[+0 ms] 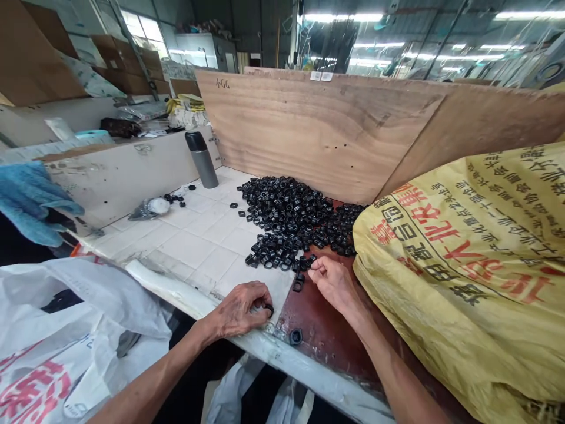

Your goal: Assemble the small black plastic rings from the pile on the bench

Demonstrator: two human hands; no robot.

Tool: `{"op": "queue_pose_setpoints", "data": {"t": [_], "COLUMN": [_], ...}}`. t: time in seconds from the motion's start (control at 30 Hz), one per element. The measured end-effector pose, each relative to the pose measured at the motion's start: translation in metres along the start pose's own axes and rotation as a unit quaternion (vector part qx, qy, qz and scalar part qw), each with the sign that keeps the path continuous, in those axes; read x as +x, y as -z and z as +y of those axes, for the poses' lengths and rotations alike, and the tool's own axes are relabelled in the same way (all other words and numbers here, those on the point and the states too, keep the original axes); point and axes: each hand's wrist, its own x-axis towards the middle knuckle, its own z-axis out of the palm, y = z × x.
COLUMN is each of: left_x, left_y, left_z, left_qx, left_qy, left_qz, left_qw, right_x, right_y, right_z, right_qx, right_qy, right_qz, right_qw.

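My left hand is closed near the table's front edge, a small black ring pinched between thumb and fingers. Over the reddish-brown part of the table, my right hand has its fingers pressed together beside the near edge of the heap. Whether anything sits in that pinch I cannot make out. Many black rings form a large pile in front of both hands. A few rings lie just left of my right fingertips. One black piece rests alone by the front edge, between my hands.
A yellow sack with printed writing bulges over the right side. Wooden boards wall off the back. A grey bottle stands at the back left, near a small plastic bag. White bags hang at the left front.
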Motion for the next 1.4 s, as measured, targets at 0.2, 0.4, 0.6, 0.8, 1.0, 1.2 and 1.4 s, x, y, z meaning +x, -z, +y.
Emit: {"op": "queue_pose_setpoints", "data": {"t": [0.2, 0.4, 0.6, 0.8, 1.0, 1.2, 1.4], "left_x": [0.005, 0.014, 0.045, 0.046, 0.027, 0.011, 0.021], "left_y": [-0.011, -0.023, -0.046, -0.045, -0.038, -0.039, -0.046], "left_z": [0.003, 0.013, 0.03, 0.032, 0.019, 0.018, 0.03], "left_qx": [0.048, 0.025, 0.138, 0.155, 0.036, -0.06, -0.002], "left_qy": [0.004, 0.091, 0.064, 0.035, 0.111, 0.133, 0.034], "left_qz": [0.014, 0.061, 0.108, 0.106, 0.155, 0.114, 0.063], "left_qw": [0.999, 0.994, 0.983, 0.982, 0.981, 0.983, 0.997], "right_x": [-0.001, -0.017, -0.013, -0.013, -0.014, 0.002, 0.01], "right_y": [-0.009, -0.02, -0.019, -0.015, -0.014, -0.013, -0.017], "right_z": [0.024, 0.025, 0.033, 0.033, 0.033, 0.048, 0.066], "right_qx": [0.0, 0.012, 0.0, -0.002, 0.03, -0.023, -0.069], "right_qy": [0.119, 0.223, 0.232, 0.224, 0.239, 0.232, 0.26], "right_qz": [-0.074, -0.067, -0.08, -0.063, -0.094, 0.068, -0.005], "right_qw": [0.99, 0.972, 0.969, 0.972, 0.966, 0.97, 0.963]}}
